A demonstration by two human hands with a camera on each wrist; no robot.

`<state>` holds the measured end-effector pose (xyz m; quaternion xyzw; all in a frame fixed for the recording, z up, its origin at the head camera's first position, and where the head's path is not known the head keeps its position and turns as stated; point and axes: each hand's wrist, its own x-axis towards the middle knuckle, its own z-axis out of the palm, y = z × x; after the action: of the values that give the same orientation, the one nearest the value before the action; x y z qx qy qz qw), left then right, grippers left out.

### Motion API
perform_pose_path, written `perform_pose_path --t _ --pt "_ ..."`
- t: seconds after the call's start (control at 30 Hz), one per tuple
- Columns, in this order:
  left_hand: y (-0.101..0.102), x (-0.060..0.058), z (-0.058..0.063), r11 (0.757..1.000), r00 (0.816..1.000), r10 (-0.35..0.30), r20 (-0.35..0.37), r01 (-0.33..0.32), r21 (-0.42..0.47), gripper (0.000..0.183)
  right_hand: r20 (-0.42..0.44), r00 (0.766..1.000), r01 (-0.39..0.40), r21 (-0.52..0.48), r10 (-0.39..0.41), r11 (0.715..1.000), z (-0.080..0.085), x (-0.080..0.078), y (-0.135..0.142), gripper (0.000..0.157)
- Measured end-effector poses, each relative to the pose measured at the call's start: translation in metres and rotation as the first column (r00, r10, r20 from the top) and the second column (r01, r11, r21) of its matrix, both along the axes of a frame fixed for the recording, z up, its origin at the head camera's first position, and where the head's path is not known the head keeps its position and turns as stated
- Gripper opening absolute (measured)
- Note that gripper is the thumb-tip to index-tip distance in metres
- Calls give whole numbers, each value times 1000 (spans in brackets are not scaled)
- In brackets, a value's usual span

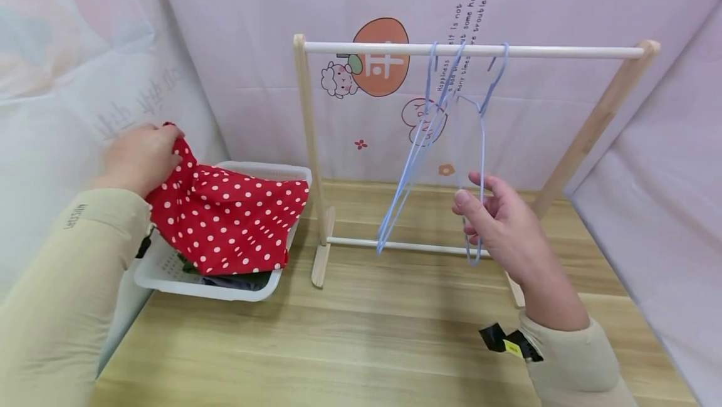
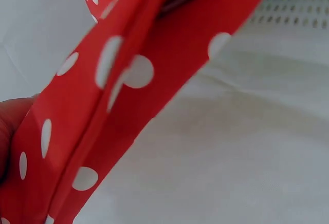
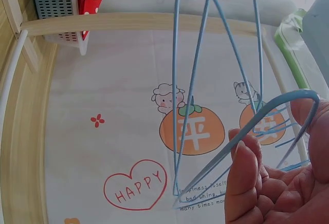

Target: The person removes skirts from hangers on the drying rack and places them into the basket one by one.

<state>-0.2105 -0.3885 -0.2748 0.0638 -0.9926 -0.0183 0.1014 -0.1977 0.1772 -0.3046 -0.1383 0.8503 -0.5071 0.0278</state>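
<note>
At the left, my left hand (image 1: 141,156) grips a bunched corner of a red cloth with white polka dots (image 1: 242,219). The rest of the cloth hangs over a white plastic basket (image 1: 211,291). In the left wrist view the cloth (image 2: 118,80) falls in long folds, with part of the hand at the left edge. My right hand (image 1: 504,225) has its fingers and thumb curled around the lower part of a blue clothes hanger (image 1: 483,150), which still hooks over the rack's rail. The right wrist view shows the hanger's bend (image 3: 288,96) lying between thumb and fingers.
A small clothes rack (image 1: 372,49) with wooden legs stands on the wooden table (image 1: 361,338). More blue hangers (image 1: 403,187) hang mid-rail, left of my right hand. Dark and green fabric (image 1: 248,280) lies in the basket. White printed sheets (image 1: 254,37) enclose the table.
</note>
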Motion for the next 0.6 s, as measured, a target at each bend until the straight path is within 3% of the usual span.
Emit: perform_pose_path --t 0.2,0.3,0.53,0.6 --pt "6 -3 2 1000 1000 -13 -12 12 -12 47 -1 1000 -1 5 1 1000 -3 0 2 74" --pt "1 1 6 1000 1000 20 -12 -20 21 42 -9 1000 -2 0 2 1000 -4 -1 1 73" --pt "-15 12 12 999 1000 28 4 -28 -26 50 -24 1000 -4 17 5 1000 -6 -2 1 73" --pt "-14 11 11 998 998 55 19 -56 20 51 -25 1000 -4 18 5 1000 -6 -2 1 74"
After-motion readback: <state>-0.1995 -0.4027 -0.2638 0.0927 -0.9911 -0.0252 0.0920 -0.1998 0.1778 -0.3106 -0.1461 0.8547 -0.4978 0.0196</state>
